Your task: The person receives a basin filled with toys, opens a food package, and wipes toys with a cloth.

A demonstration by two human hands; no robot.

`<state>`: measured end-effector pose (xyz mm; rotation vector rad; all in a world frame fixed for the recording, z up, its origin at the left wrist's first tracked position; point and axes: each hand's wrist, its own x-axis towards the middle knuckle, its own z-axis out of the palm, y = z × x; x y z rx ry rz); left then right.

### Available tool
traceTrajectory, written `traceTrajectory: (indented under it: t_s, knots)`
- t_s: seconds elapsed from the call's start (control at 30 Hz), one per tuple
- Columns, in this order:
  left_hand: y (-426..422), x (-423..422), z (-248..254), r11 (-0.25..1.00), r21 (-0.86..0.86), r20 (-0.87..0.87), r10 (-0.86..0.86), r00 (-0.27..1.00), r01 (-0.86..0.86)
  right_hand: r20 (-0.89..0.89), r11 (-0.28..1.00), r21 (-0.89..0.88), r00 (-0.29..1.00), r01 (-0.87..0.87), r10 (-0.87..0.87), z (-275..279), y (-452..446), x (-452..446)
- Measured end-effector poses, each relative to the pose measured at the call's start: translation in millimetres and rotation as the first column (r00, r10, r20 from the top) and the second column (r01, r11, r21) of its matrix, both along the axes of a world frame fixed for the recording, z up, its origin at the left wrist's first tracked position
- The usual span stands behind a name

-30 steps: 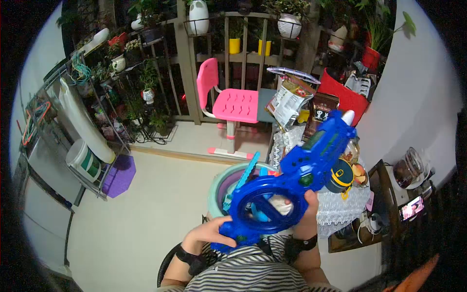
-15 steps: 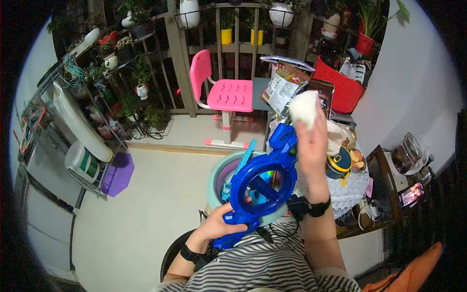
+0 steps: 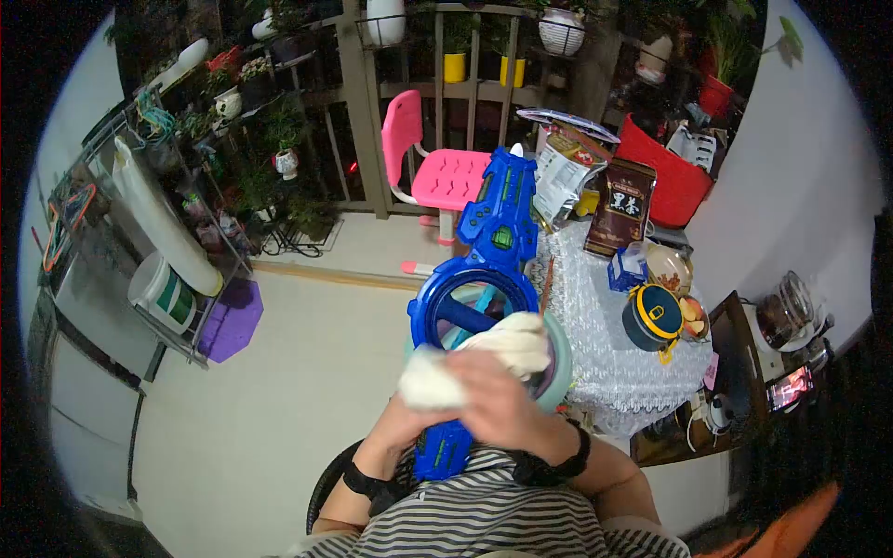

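Note:
A long blue plastic toy [image 3: 502,223] with a round ring in its middle points away from me, its lower end near my striped shirt. My left hand [image 3: 400,423] is at its lower part, fingers largely hidden by cloth and my other hand. In my right hand [image 3: 502,402] is a white cloth [image 3: 519,344], bunched over the near side of the ring and blurred at its left end. Beneath the toy stands a pale green basin [image 3: 560,363], mostly covered; light blue pieces show through the ring.
To the right, a table with a silvery cloth [image 3: 595,325] carries a brown packet [image 3: 620,206], a blue box [image 3: 628,270], a dark pot with yellow trim [image 3: 653,318] and a bowl. A pink chair [image 3: 451,179] stands ahead. Plant shelves and a purple mat [image 3: 233,321] lie left.
My right hand has brought the white cloth down and left from above the table onto the toy near my left hand. The toy has swung more upright in view.

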<state>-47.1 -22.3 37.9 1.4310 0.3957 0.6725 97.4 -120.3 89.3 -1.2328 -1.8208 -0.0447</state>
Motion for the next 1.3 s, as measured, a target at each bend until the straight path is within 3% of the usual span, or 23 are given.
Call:
traceTrajectory:
  t_s: [0.03, 0.07, 0.13, 0.17, 0.23, 0.27, 0.37, 0.57, 0.63, 0.7, 0.73, 0.77, 0.8, 0.83, 0.9, 0.97, 1.0, 1.07, 1.1, 1.17, 1.2, 1.23, 1.3]
  knots:
    - [-0.8, 0.8, 16.6, 0.962, -0.229, -0.008, -0.152, 0.988, 0.146, -0.182, 0.987, 0.062, 0.974, 0.148, -0.134, 0.7, -3.4, 6.3]
    - [-4.9, 1.8, 28.5, 0.916, -0.382, 0.007, -0.134, 0.991, 0.126, -0.180, 0.976, 0.058, 0.964, 0.209, -0.195, 17.4, -7.9, 13.8]
    - [-5.1, 2.3, 28.0, 0.914, -0.381, 0.048, -0.129, 0.991, 0.137, -0.093, 0.956, 0.115, 0.961, 0.271, -0.261, 60.9, -1.2, 17.1]
    - [-1.5, 2.8, 23.1, 0.904, -0.396, 0.066, -0.150, 0.986, 0.164, -0.094, 0.958, 0.117, 0.963, 0.262, -0.252, 51.8, 6.3, 13.0]
    - [0.4, 2.0, 10.3, 0.929, -0.351, 0.057, -0.103, 0.993, 0.117, 0.239, 0.951, 0.016, 0.922, 0.309, -0.304, 14.0, 21.9, 1.0]
    - [4.6, 1.6, -7.6, 0.966, -0.252, 0.045, -0.043, 0.998, 0.053, 0.233, 0.955, -0.018, 0.930, 0.295, -0.283, -4.6, 15.2, -9.4]
    - [16.4, 5.0, 0.1, 0.977, -0.206, 0.234, 0.001, 0.972, 0.048, 0.093, 0.984, -0.131, 0.989, 0.124, -0.112, -8.1, -2.5, -21.9]
    - [13.0, 6.2, 1.0, 0.978, -0.203, 0.193, 0.096, 0.977, -0.056, -0.033, 0.987, -0.161, 0.999, -0.027, 0.022, -4.6, -14.8, -7.6]
    - [11.2, 5.6, 4.9, 0.975, -0.205, 0.176, 0.119, 0.977, -0.082, -0.071, 0.992, -0.127, 0.997, -0.028, 0.020, -10.7, -17.3, 0.9]
    - [13.5, 1.7, 6.1, 0.985, -0.144, 0.143, 0.112, 0.983, -0.091, -0.258, 0.987, -0.157, 0.966, -0.044, 0.002, -24.4, -21.0, 10.5]
    - [14.1, -0.1, 7.5, 0.983, -0.164, 0.155, 0.108, 0.982, -0.082, -0.423, 0.973, -0.226, 0.896, 0.036, -0.132, -27.5, -26.5, 6.1]
    - [15.2, -1.7, 10.2, 0.981, -0.181, 0.166, 0.103, 0.981, -0.073, -0.426, 0.974, -0.223, 0.895, 0.038, -0.132, -30.3, -27.5, 6.5]
    - [16.1, -3.2, 16.3, 0.976, -0.205, 0.152, 0.102, 0.983, -0.070, -0.726, 0.958, -0.286, 0.651, 0.004, -0.220, -34.4, -27.4, 10.1]
    - [19.5, -3.4, 14.9, 0.977, -0.203, 0.151, 0.098, 0.984, -0.066, -0.903, 0.942, -0.331, 0.307, -0.052, -0.300, -35.8, -27.1, 13.9]
    - [24.2, -3.7, 7.9, 0.969, -0.237, 0.164, 0.111, 0.980, -0.070, -0.937, 0.947, -0.304, 0.145, 0.106, -0.317, -32.2, -29.5, 29.6]
    - [26.1, -7.3, 8.2, 0.965, -0.260, 0.182, 0.069, 0.981, -0.020, -0.989, 0.990, -0.125, -0.090, 0.071, -0.119, -30.2, -24.6, 50.7]
    - [26.5, -8.8, 8.3, 0.958, -0.283, 0.197, 0.019, 0.980, 0.038, -0.990, 0.990, -0.122, -0.085, 0.068, -0.116, -28.7, -21.7, 57.3]
    - [24.6, -10.9, 6.0, 0.950, -0.295, 0.194, -0.045, 0.980, 0.102, -0.975, 0.981, 0.194, -0.103, 0.032, 0.196, -20.8, -17.2, 66.7]
    - [23.6, -10.7, 4.5, 0.936, -0.310, 0.189, -0.110, 0.976, 0.166, -0.975, 0.980, 0.196, -0.097, 0.034, 0.198, -16.2, -13.7, 69.5]
    - [21.0, -7.7, 3.0, 0.950, -0.244, 0.189, -0.152, 0.970, 0.197, -0.892, 0.905, 0.384, 0.181, -0.184, 0.415, -8.1, -5.8, 69.1]
    - [18.6, -5.6, 2.6, 0.957, -0.174, 0.139, -0.208, 0.968, 0.230, -0.892, 0.935, 0.320, 0.284, -0.155, 0.352, -18.1, -2.9, 67.2]
    - [16.3, -4.8, 2.0, 0.958, -0.104, 0.085, -0.258, 0.962, 0.266, -0.904, 0.997, 0.078, 0.424, 0.020, 0.062, 2.9, -3.1, 46.0]
    - [13.8, -4.1, -1.1, 0.956, -0.062, 0.109, -0.278, 0.954, 0.286, -0.916, 0.993, 0.065, 0.400, 0.103, 0.019, -0.1, 4.0, 43.1]
